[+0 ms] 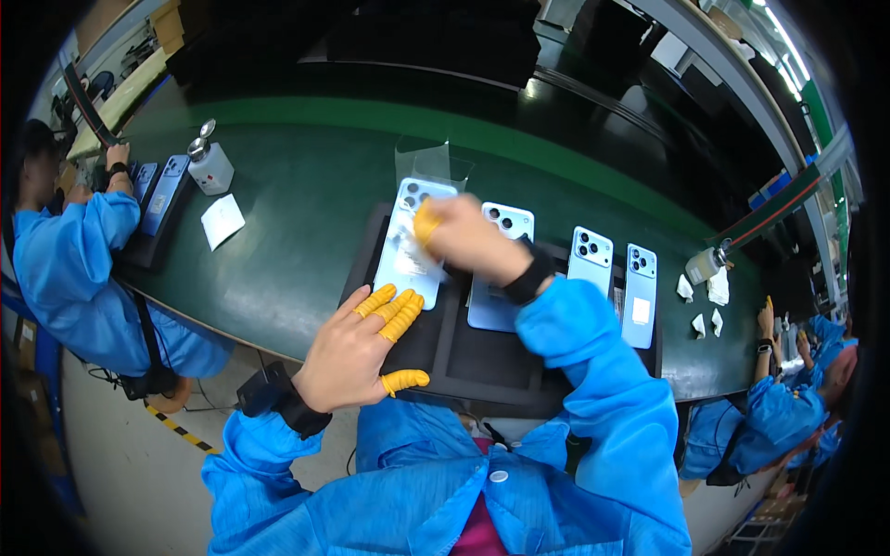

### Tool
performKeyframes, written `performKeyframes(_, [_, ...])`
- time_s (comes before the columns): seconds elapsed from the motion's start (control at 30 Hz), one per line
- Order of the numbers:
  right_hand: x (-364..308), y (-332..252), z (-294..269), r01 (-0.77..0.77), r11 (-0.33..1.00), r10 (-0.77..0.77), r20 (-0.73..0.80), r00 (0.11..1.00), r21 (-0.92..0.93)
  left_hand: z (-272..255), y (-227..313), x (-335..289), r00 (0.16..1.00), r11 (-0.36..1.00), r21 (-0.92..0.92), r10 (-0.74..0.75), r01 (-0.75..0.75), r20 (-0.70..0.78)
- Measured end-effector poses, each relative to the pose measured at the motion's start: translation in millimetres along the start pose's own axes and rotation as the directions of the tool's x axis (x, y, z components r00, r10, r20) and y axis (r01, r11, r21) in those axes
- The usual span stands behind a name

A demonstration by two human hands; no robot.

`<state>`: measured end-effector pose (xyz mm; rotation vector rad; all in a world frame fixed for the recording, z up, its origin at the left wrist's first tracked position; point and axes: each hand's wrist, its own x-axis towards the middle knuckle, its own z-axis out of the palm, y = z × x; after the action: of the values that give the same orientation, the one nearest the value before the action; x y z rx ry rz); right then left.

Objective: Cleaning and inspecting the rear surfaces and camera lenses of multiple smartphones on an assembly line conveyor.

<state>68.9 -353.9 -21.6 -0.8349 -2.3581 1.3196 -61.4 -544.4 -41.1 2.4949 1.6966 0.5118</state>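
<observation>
A light blue smartphone point(408, 269) lies back up on a black foam tray point(445, 347), its camera block at the far end. My left hand point(348, 347) has yellow finger cots on; its outstretched fingers rest on the phone's near end, thumb apart. Over the phone's upper part is my right hand point(473, 241), blurred by motion. Its fingers look closed, and a smeared whitish patch shows beneath them; what they hold is unclear. Partly behind my right wrist lies a second phone point(489, 310). Two more phones, one point(591, 255) beside the other point(640, 296), lie farther right.
Clear plastic film point(434, 159) lies beyond the first phone. A pump bottle point(211, 170) and white cloth point(222, 221) are on the left of the green table point(287, 250). Another bottle point(705, 266) stands right, near crumpled white wipes point(718, 287). People in blue work at both sides.
</observation>
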Motion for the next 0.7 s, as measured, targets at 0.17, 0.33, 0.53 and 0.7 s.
performKeyframes(0.17, [-84.0,22.9,-157.9,0.462,0.683,-0.173,-0.489,0.855,0.566,3.6,-0.7,-2.8,0.999,0.999,0.017,-0.032,0.032,-0.03])
performKeyframes(0.33, [-336.6,88.4,-281.3,0.611,0.605,-0.048,-0.743,0.668,0.511,-0.6,13.1,2.2,0.994,0.997,-0.013,-0.081,0.081,-0.07])
performKeyframes(0.53, [-542.1,0.5,-186.8,0.567,0.743,-0.459,-0.887,0.044,-0.356,5.4,14.4,-3.8,0.967,0.977,-0.124,-0.193,0.174,-0.167])
performKeyframes(0.7, [-445.9,19.8,-121.6,-0.651,0.467,-0.681,-0.713,0.167,-0.599,14.6,15.9,-0.6,0.954,0.971,-0.06,-0.238,0.23,-0.182])
